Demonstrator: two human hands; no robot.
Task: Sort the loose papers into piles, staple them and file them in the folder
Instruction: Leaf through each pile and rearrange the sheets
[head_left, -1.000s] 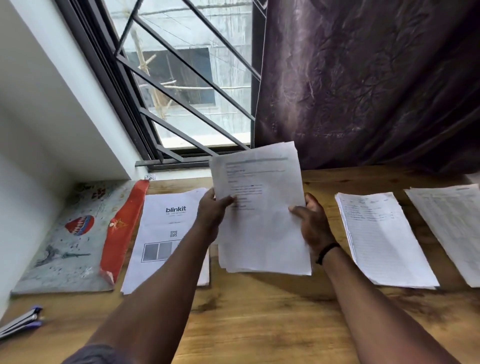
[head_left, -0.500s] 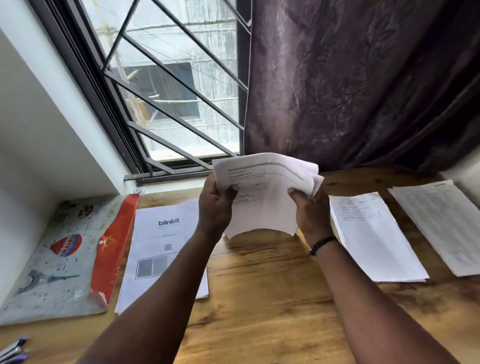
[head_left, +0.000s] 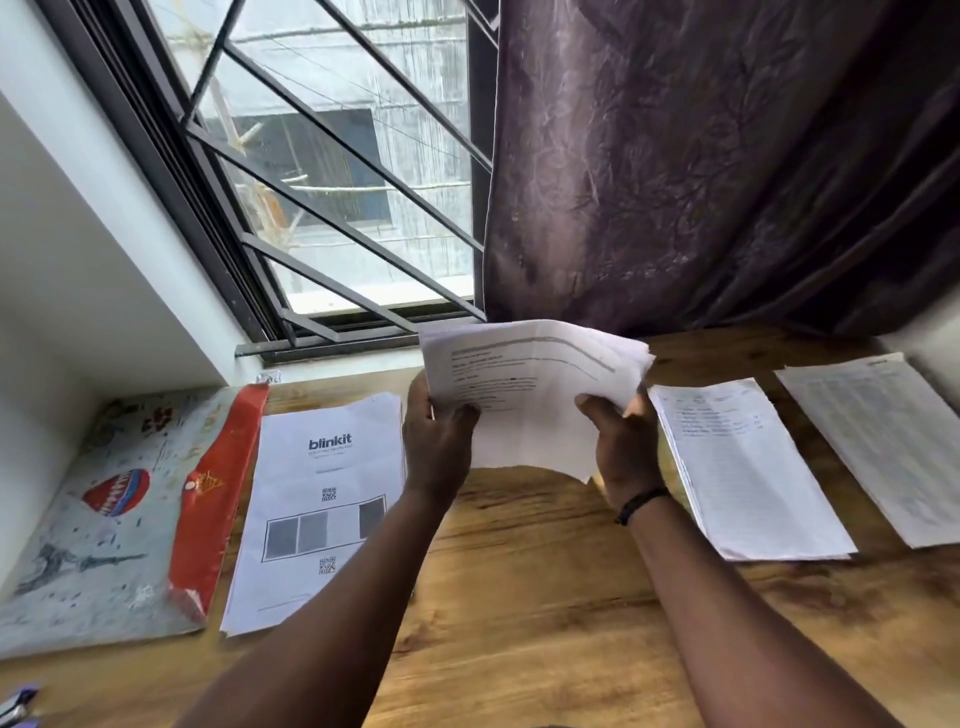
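Observation:
I hold a stack of printed white papers (head_left: 524, 395) upright above the wooden table (head_left: 519, 597), its top curling away from me. My left hand (head_left: 436, 441) grips its left edge and my right hand (head_left: 623, 447) grips its right edge. On the table lie three paper piles: a "blinkit" pile (head_left: 317, 509) at the left, a lined pile (head_left: 743, 467) right of my hands, and a table-printed pile (head_left: 878, 441) at the far right. A patterned folder (head_left: 93, 519) with a red flap (head_left: 213, 493) lies at the far left.
A barred window (head_left: 332, 182) and a dark purple curtain (head_left: 727, 156) stand behind the table. A white wall (head_left: 78, 286) bounds the left side. A small purple-and-white object (head_left: 18, 701) shows at the bottom left corner.
The stack was lifted off the table and stood upright between both hands, its top bending over. The view shifted slightly left and up.

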